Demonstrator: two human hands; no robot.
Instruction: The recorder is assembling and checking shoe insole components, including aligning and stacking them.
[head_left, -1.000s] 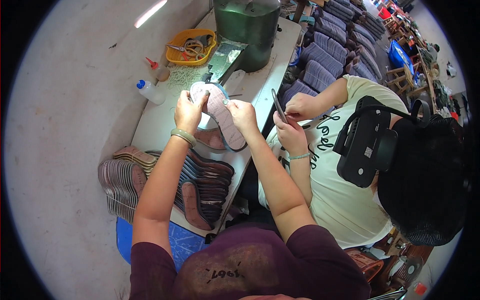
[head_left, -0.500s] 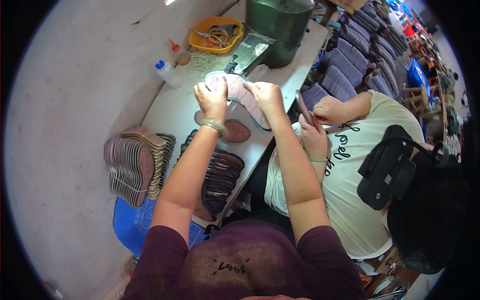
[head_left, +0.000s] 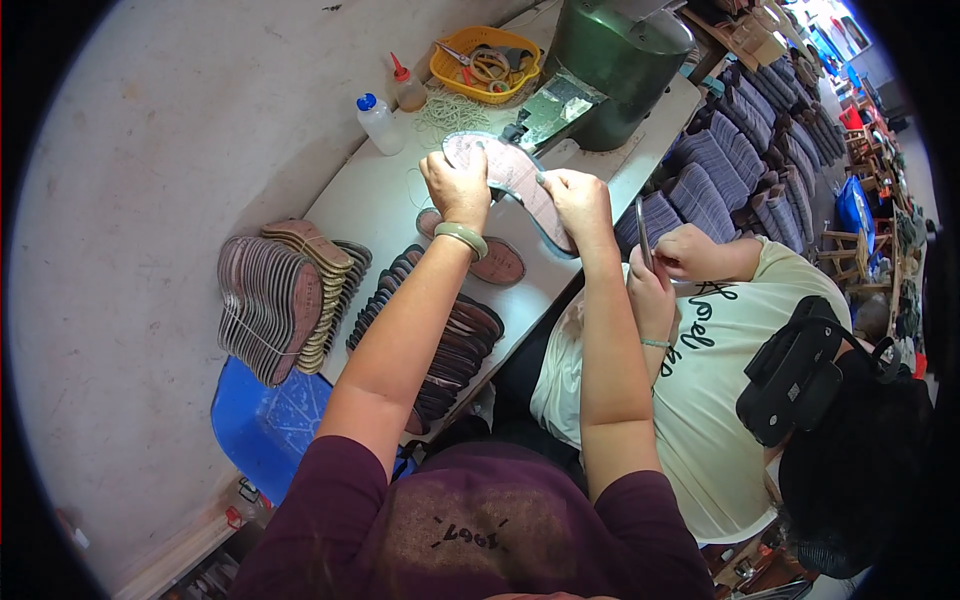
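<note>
A pinkish shoe insole [head_left: 515, 173] with a dark edge is held up in front of the green machine, in both of my hands. My left hand [head_left: 460, 192] pinches it near its upper left end, thumb on top. At its right side, my right hand [head_left: 580, 205] grips the edge, fingers mostly hidden beneath. The insole's upper end lies close to a small black part [head_left: 514, 130] of the machine; whether they touch I cannot tell. Below my hands, a reddish insole [head_left: 498, 263] lies on the white table [head_left: 385, 190], partly behind my left wrist.
The green machine [head_left: 620, 85] stands at the back, near a yellow basket [head_left: 470, 84] of tools and two bottles. Insole stacks [head_left: 265, 305] and a row of dark insoles [head_left: 465, 350] lie left and nearer. On my right, a co-worker [head_left: 620, 430] holds a dark, flat piece.
The whole view has shifted and tilted, so the table and machine appear farther right. Both hands keep their hold on the insole, with little change in pose.
</note>
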